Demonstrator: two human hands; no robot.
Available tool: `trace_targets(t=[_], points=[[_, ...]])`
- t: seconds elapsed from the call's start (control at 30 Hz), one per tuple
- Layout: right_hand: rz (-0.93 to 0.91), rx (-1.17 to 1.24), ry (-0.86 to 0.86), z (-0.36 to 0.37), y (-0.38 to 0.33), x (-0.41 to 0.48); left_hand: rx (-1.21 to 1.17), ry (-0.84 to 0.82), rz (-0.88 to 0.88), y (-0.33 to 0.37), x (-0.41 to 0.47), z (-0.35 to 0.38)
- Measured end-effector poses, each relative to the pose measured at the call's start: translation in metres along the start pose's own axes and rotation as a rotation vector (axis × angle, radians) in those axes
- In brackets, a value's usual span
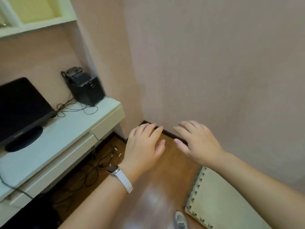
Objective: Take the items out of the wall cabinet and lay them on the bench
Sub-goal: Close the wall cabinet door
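wall cabinet: a white open-fronted wall cabinet with pale yellow back panels (33, 12) hangs in the upper left corner, above the bench; only its lower compartments show, and a small shiny edge at the far left is too cut off to identify.
bench: a long white bench with a cream drawer front (69, 129) runs along the left wall, under the cabinet.
left hand: the left hand (143, 146) is held out palm down over the floor, fingers spread and loose, gripping nothing; a watch with a white strap (121, 178) sits on its wrist.
right hand: the right hand (196, 142) is held out beside it, palm down, fingers spread, also empty; the two hands are near each other but not touching.
on the bench: a black flat screen on an oval black stand (21, 109) at the left; a black boxy device with a dark gadget on top (85, 90) at the far end by the wall; thin black cables (76, 108) loop between them.
floor: glossy brown wooden floor (170, 162) lies below the hands, with a tangle of black cords (92, 172) under the bench.
mat: a pale green foam puzzle mat with toothed edges (219, 200) lies against the right wall.
shoe: a grey shoe tip (180, 219) shows at the bottom edge.
walls: plain pink walls (214, 63) meet in the corner ahead, with a dark skirting strip at the base.
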State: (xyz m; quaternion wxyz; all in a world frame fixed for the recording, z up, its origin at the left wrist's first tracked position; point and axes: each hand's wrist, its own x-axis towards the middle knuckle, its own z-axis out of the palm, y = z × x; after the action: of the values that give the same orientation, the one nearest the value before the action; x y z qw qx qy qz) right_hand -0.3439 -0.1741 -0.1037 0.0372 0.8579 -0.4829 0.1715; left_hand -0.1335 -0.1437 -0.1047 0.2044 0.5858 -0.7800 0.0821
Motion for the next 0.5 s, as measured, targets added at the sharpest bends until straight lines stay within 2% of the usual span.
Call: trace_targets(t=[0.3, 0.5], points=[[-0.118, 0.081, 0.09, 0.004, 0.058, 0.118, 0.117, 0.052, -0.112, -0.032, 0.101, 0.008], [-0.205, 0.14, 0.071, 0.019, 0.059, 0.183, 0.203, 0.048, -0.211, -0.07, 0.127, 0.002]])
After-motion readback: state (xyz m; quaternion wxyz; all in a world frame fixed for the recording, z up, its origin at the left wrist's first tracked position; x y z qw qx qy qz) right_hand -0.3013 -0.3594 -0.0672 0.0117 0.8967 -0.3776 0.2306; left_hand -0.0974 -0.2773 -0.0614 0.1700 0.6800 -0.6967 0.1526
